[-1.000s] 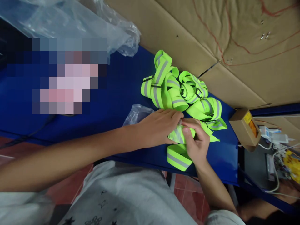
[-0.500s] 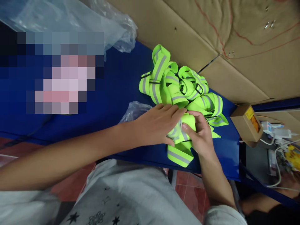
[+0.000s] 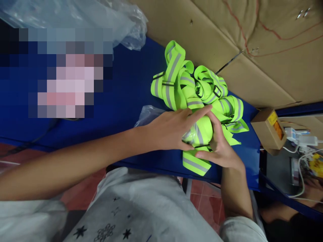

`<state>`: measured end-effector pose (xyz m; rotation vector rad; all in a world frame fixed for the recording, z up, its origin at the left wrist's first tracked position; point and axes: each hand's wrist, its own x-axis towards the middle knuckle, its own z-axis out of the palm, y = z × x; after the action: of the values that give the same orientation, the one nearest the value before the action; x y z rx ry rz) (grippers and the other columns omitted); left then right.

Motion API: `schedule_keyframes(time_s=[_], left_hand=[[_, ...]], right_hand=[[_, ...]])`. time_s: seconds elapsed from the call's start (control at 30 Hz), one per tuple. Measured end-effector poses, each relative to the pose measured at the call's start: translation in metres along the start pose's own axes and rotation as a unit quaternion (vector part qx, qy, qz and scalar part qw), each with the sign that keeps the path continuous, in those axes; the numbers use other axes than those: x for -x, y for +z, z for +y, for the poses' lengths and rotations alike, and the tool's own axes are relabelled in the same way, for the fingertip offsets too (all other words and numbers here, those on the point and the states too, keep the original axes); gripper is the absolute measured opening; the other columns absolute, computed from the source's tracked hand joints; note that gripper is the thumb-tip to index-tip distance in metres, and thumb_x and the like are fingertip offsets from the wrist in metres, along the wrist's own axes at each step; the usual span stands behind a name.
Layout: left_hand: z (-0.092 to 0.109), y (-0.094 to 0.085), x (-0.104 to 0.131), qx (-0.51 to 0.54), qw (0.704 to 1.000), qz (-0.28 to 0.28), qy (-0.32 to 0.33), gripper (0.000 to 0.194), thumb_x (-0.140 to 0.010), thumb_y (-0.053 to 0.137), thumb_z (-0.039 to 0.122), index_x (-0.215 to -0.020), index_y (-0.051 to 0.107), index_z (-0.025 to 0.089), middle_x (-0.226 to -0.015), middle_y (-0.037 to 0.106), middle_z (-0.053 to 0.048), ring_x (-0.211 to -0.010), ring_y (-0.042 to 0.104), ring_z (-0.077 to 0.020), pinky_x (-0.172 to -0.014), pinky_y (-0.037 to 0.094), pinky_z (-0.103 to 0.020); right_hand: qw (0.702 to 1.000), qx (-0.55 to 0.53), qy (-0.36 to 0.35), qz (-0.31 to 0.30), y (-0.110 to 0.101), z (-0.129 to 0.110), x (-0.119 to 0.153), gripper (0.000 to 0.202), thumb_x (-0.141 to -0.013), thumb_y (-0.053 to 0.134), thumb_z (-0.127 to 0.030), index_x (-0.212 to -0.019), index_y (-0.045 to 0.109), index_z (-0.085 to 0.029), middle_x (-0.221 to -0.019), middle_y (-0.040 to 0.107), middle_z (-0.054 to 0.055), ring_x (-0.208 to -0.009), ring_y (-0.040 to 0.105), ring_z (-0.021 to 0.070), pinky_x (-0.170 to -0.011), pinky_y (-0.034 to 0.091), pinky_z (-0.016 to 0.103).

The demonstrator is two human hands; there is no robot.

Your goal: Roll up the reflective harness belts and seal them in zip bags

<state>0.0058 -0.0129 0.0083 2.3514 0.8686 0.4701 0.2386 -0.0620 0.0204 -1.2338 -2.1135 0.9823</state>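
Note:
A folded neon-yellow reflective strap (image 3: pixel 205 129), partly inside a clear plastic bag (image 3: pixel 191 135), sits between my hands. My left hand (image 3: pixel 171 129) grips the bag and strap from the left side, its thumb low and fingers over the top. On the right, my right hand (image 3: pixel 222 144) curves round the roll with thumb and fingers spread apart; whether the fingertips touch it is hard to tell. A loop of strap (image 3: pixel 196 164) hangs out below the hands. Behind them lies a tangled pile of similar straps (image 3: pixel 174 75) with black buckles.
The blue table (image 3: pixel 126 97) carries a large plastic sheet (image 3: pixel 126 23) at the back left. Cardboard (image 3: pixel 267 80) rises behind. A small brown box (image 3: pixel 268 129) stands right, near white cables (image 3: pixel 300 168). A blurred patch covers the left.
My right hand has opened, its thumb moving off the strap and down. The roll now shows more of its rounded face. The whole view has shifted slightly.

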Motion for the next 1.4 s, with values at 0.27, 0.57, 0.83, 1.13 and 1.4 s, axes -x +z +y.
schedule_keyframes(time_s=[0.27,0.57,0.83,1.13,1.4], left_hand=[[-0.017,-0.009,-0.005,0.222,0.974,-0.034,0.027,0.124,-0.073,0.089,0.045,-0.171,0.015,0.025,-0.171,0.038,-0.017,-0.150,0.051,-0.0381,-0.116,0.048,-0.044],[-0.009,-0.007,-0.002,0.152,0.988,-0.026,0.008,0.121,-0.080,0.083,0.039,-0.172,0.004,0.028,-0.177,0.027,-0.013,-0.157,0.042,-0.0349,-0.119,0.046,-0.044],[0.003,-0.025,0.002,-0.001,0.999,0.041,-0.018,0.115,-0.086,0.081,0.043,-0.171,0.004,0.038,-0.159,0.053,-0.012,-0.138,0.061,-0.0337,-0.106,0.054,-0.043],[0.017,-0.007,-0.001,-0.130,0.989,0.045,0.054,0.104,-0.090,0.076,0.037,-0.172,0.012,0.028,-0.132,0.066,-0.015,-0.116,0.066,-0.0332,-0.098,0.052,-0.042],[0.047,0.002,-0.008,-0.175,0.984,0.010,0.035,0.096,-0.095,0.062,0.020,-0.173,0.006,0.029,-0.115,0.067,-0.009,-0.093,0.067,-0.0242,-0.078,0.051,-0.032]], right_hand=[[0.999,0.009,-0.024,0.040,-0.007,0.001,-0.001,0.064,-0.087,0.086,-0.037,-0.146,0.060,-0.038,-0.165,0.049,0.004,-0.160,0.038,0.0331,-0.131,0.036,0.051],[0.975,0.106,-0.034,0.191,0.022,0.001,-0.006,0.047,-0.091,0.074,-0.028,-0.136,0.060,-0.030,-0.150,0.055,0.009,-0.149,0.049,0.0322,-0.125,0.041,0.056],[0.980,-0.030,-0.023,0.196,0.011,-0.010,0.003,0.066,-0.105,0.059,-0.050,-0.165,0.033,-0.040,-0.151,0.056,0.009,-0.139,0.058,0.0276,-0.112,0.055,0.048],[0.975,0.017,0.007,0.223,0.026,-0.009,-0.006,0.007,-0.096,0.071,-0.029,-0.102,0.072,-0.025,-0.092,0.065,0.004,-0.073,0.057,0.0165,-0.060,0.050,0.031],[0.998,-0.051,-0.004,-0.040,0.017,0.001,-0.007,0.031,-0.103,0.056,-0.043,-0.084,0.067,-0.023,-0.079,0.069,0.002,-0.075,0.063,0.0186,-0.069,0.056,0.032]])
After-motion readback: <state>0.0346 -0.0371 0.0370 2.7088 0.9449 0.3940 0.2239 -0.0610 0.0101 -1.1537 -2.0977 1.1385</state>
